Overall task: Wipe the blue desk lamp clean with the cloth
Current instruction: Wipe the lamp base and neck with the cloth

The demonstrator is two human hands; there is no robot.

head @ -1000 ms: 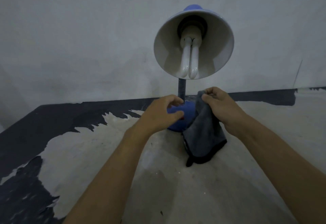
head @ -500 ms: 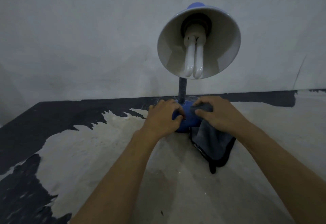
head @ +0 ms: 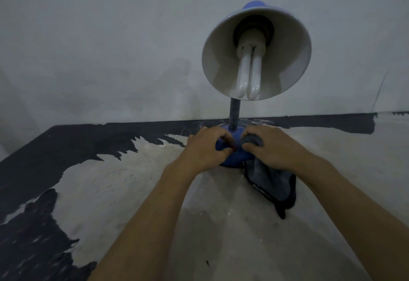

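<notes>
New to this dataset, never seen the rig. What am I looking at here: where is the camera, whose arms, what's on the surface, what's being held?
There is no robot here. A person wears one wide-angle camera on the head, looking forward and down, so the two bare arms coming in from the bottom are the person's own.

On the worn, patchy surface against a pale wall stands a blue desk lamp: a round base, a thin neck and a shade tilted toward the camera, with a white bulb inside.

The left hand grips the lamp's base, apparently steadying it. The right hand holds a dark grey cloth bunched against the base; the rest of the cloth trails onto the surface. This looks like wiping the base.
</notes>
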